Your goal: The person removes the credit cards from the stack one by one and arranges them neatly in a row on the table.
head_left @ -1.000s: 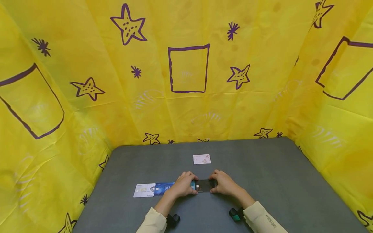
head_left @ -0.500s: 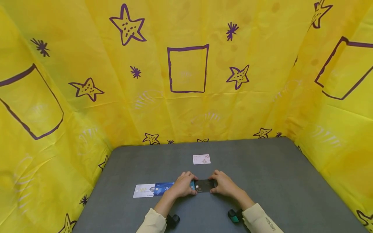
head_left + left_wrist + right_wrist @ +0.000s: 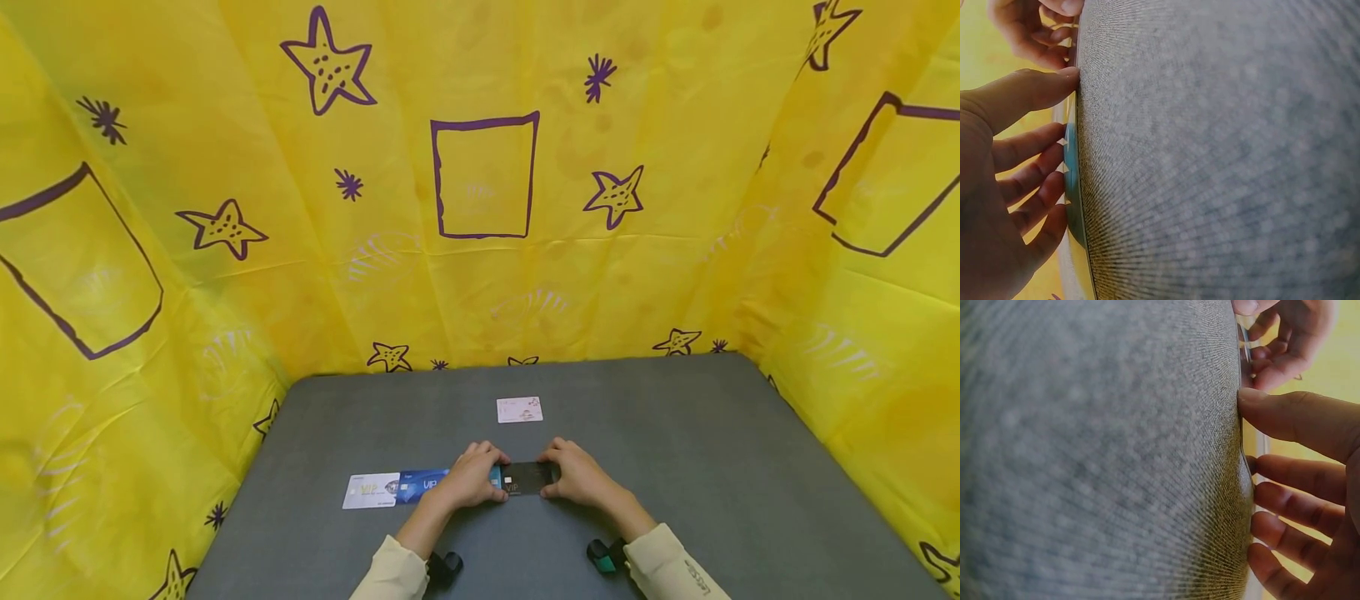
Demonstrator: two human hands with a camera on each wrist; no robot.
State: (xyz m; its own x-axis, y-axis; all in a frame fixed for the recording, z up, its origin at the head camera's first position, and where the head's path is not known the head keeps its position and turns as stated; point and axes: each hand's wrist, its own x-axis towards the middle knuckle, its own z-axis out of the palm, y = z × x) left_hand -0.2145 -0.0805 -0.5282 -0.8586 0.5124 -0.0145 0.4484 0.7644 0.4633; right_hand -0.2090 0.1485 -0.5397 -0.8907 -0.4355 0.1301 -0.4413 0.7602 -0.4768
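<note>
A black VIP card (image 3: 527, 480) lies on the grey table at the right end of a row of cards. My right hand (image 3: 579, 477) grips its right end, thumb on the near edge and fingers on the far edge. At its left end, my left hand (image 3: 471, 477) pinches the corners where it meets a teal card (image 3: 495, 477), mostly covered by that hand. In the left wrist view the left fingertips (image 3: 1057, 178) sit beside a teal surface. Further left in the row are a blue VIP card (image 3: 422, 485) and a silver-white VIP card (image 3: 370, 492).
Behind the row, a pale pink card (image 3: 519, 410) lies apart on the grey table (image 3: 675, 433). Yellow fabric (image 3: 480, 300) with purple star drawings encloses the table's back and sides. Dark wrist cameras (image 3: 606, 555) are strapped at both sleeves.
</note>
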